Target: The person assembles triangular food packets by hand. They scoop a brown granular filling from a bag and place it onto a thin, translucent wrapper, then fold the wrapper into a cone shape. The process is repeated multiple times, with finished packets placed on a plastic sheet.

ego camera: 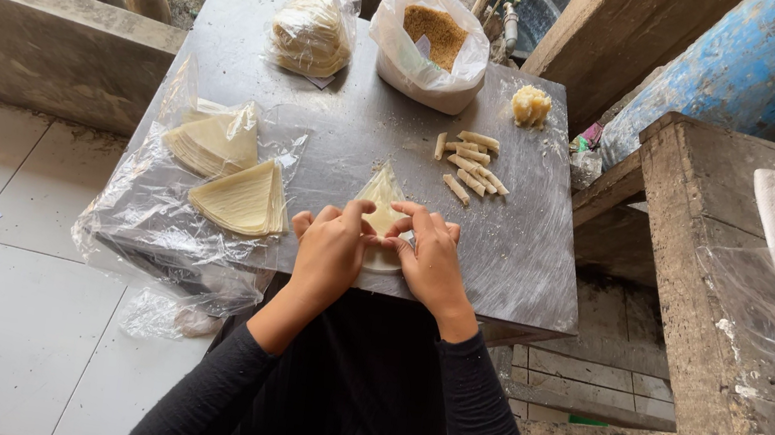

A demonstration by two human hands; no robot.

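A thin, pale triangle of pastry wrapper [382, 202] lies flat near the front edge of the metal table [523, 257], its tip pointing away from the person. Both hands rest on its near, wide end. The left hand [330, 252] is loosely curled, its fingers bent over the wrapper's lower left part with the fingertips pressing down on it. The right hand [430, 259] mirrors it on the lower right part, fingers bent and thumb tucked toward the middle, so the two sets of fingertips almost meet. Neither hand is spread wide; both pinch or press the sheet, and what lies under the fingers is hidden.

Just beyond the wrapper, to the right, a small cluster of rolled sticks [471, 167] lies on the bare metal. Further back on the right is a lump of pale yellow paste [531, 105]. To the left, two stacks of triangular wrappers [227, 170] sit on a crinkled clear plastic sheet [136, 212]. At the far edge stand a plastic bag of brown crumbs [432, 42] and a bag of round wrappers [313, 30].
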